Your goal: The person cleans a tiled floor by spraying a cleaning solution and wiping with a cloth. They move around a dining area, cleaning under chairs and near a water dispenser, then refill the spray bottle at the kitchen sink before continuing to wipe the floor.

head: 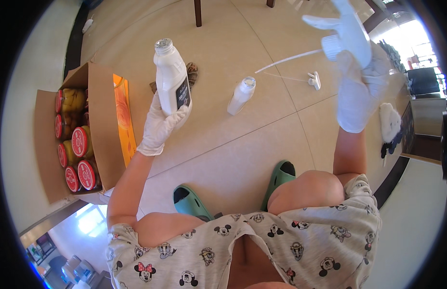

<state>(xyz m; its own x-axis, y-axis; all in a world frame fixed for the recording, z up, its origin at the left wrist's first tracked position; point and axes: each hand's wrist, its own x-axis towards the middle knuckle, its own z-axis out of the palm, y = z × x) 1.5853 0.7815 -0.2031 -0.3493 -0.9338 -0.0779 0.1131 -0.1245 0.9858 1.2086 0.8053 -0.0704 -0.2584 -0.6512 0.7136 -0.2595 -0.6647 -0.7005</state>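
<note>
My gloved left hand [162, 124] grips a white plastic bottle [169, 74] with a dark label; its threaded neck is uncapped and points up. In my gloved right hand [360, 90] is a white trigger spray head [350, 36], its thin dip tube [288, 61] sticking out to the left. A second uncapped white bottle [242, 95] stands on the tiled floor between the hands. Farther right lies another trigger spray head [314, 81] with its tube on the floor. Behind the left bottle, a brown patterned object [192, 74] is partly hidden.
At the left stands an open cardboard box [107, 133] with several red-lidded jars [80, 141], beside an orange printed panel [123, 115]. Green slippers [189, 200] are on my feet. A white fluffy item [390, 121] lies at the right. A dark furniture leg [197, 13] stands ahead.
</note>
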